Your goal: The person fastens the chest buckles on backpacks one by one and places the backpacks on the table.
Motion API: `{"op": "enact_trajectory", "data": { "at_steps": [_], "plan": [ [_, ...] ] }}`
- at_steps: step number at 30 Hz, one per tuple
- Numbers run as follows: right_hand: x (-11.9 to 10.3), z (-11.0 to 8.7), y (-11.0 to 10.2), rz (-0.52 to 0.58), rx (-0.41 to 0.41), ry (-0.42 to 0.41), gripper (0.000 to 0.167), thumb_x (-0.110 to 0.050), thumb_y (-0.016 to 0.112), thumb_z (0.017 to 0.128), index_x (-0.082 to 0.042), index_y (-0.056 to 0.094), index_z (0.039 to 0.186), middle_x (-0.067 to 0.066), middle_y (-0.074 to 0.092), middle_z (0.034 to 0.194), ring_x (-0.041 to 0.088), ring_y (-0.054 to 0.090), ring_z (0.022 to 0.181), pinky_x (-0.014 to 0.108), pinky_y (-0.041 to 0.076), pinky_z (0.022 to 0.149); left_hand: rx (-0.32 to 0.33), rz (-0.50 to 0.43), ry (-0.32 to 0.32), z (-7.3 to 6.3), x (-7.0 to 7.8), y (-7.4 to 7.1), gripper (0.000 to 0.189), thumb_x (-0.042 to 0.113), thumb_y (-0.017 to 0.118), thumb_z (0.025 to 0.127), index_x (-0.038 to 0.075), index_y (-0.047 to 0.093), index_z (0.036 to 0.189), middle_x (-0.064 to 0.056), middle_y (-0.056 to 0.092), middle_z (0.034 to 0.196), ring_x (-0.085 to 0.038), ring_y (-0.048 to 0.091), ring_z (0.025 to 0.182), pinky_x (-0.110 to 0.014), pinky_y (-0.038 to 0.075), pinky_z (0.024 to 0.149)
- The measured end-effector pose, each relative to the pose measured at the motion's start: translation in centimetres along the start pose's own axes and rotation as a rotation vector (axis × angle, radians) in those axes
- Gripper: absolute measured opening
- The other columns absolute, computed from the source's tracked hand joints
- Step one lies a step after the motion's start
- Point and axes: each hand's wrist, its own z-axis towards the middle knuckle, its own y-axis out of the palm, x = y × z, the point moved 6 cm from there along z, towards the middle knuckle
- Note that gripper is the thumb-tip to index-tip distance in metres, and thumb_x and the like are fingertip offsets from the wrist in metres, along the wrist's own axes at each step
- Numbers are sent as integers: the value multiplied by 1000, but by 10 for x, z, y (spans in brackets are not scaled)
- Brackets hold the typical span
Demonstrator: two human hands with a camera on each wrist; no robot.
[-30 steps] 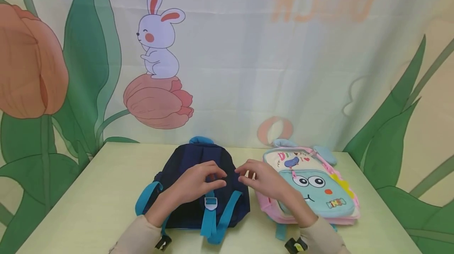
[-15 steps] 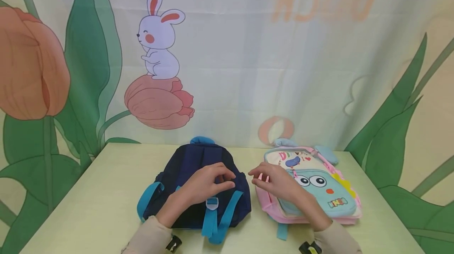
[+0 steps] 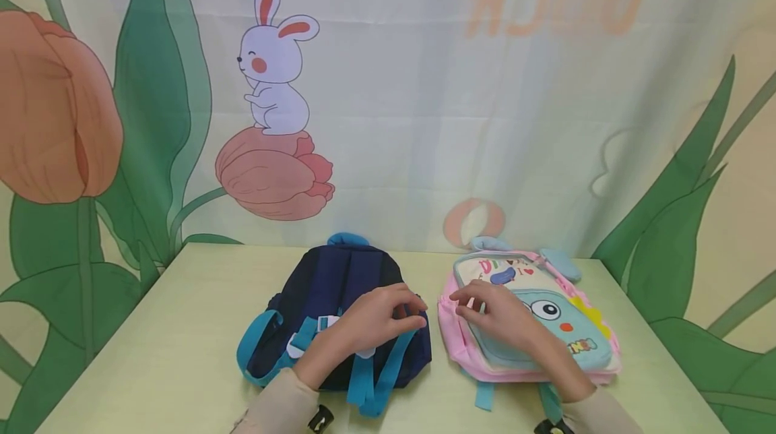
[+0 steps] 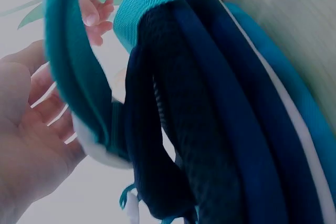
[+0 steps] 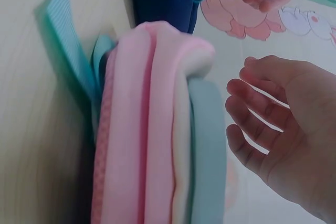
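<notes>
Pale printed cloth point(image 3: 412, 97) hangs behind the navy backpack point(image 3: 330, 286), which lies strap side up on a light bench point(image 3: 145, 346). Far left of the navy backpack, the cloth shows a big orange tulip point(image 3: 60, 110) and tall green leaves point(image 3: 148, 63). Closer in, above the navy backpack and a little to its left, a white rabbit point(image 3: 275, 104) sits on a printed pink tulip point(image 3: 267, 178).

On the navy backpack's left side, a turquoise shoulder strap point(image 3: 248, 346) bows outward in a loop; along its near edge, turquoise strap ends point(image 3: 362, 383) trail onto the bench. Over its right half hovers the left hand point(image 3: 382, 316). That grip is fairly wide, the fingers loosely bent and the thumb apart; whether it touches a strap, I cannot tell.

Right of the navy backpack, with bare bench between, lies the pink backpack point(image 3: 526, 280), its pale blue front pocket point(image 3: 582, 329) facing up. Above it, also right of the navy backpack, hangs the right hand point(image 3: 494, 309), its grip similarly wide. Faint orange letters point(image 3: 521, 6) stand high on the cloth, up and right of the navy backpack.
</notes>
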Motion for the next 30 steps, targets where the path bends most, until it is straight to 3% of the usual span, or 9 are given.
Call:
{"op": "enact_trajectory", "data": {
  "at_steps": [9, 21, 30],
  "plan": [
    [23, -12, -6, -2, 23, 93, 23, -21, 70, 92, -18, 73, 114, -14, 66, 92, 3, 56, 78, 23, 49, 71, -8, -14, -9, 10, 8, 15, 26, 36, 67, 94, 22, 73, 116, 12, 64, 93, 0, 57, 80, -17, 49, 70],
    [45, -32, -22, 13, 61, 136, 26, -23, 71, 92, -16, 72, 118, -13, 66, 96, 6, 55, 79, 21, 49, 68, -17, 0, -14, 27, 26, 33, 25, 33, 68, 94, 20, 72, 116, 10, 65, 95, 0, 55, 76, -15, 47, 64],
    [61, -47, -32, 1, 89, 160, 27, -23, 71, 93, -15, 71, 119, -11, 67, 99, 5, 55, 81, 21, 50, 70, -45, -57, -65, 39, 32, 49, 29, 33, 69, 93, 19, 71, 119, 12, 65, 90, -1, 54, 73, -16, 47, 60]
  ]
}}
